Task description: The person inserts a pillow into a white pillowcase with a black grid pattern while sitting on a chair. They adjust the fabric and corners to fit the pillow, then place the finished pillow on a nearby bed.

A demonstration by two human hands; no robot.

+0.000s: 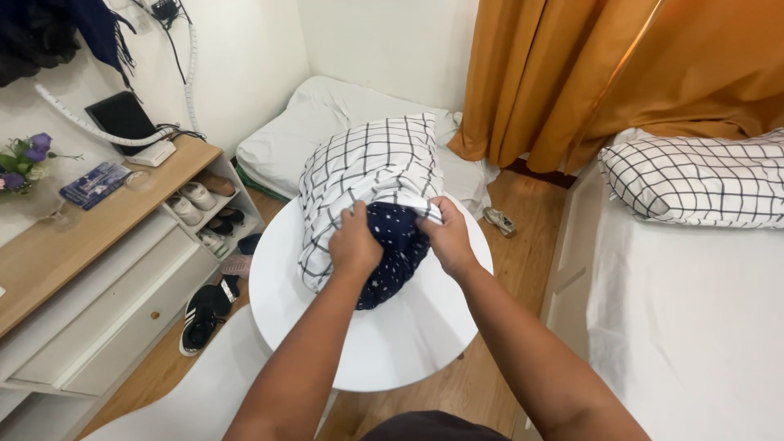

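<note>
A pillow lies on a round white table [392,343]. Its white pillowcase with a black grid [371,163] covers most of it, and a dark blue end with small white dots [394,249] sticks out toward me. My left hand [354,242] grips the open edge of the pillowcase on the left side of that dark end. My right hand [447,237] grips the same edge on the right side. Both hands pinch the checked fabric, with the dotted pillow between them.
A bed with a white sheet [694,327] and a second checked pillow [702,180] lies to the right. Orange curtains [621,65] hang behind. A wooden-topped shelf unit [90,229] with shoes [200,314] stands left. A white folded mattress [327,122] lies on the floor beyond the table.
</note>
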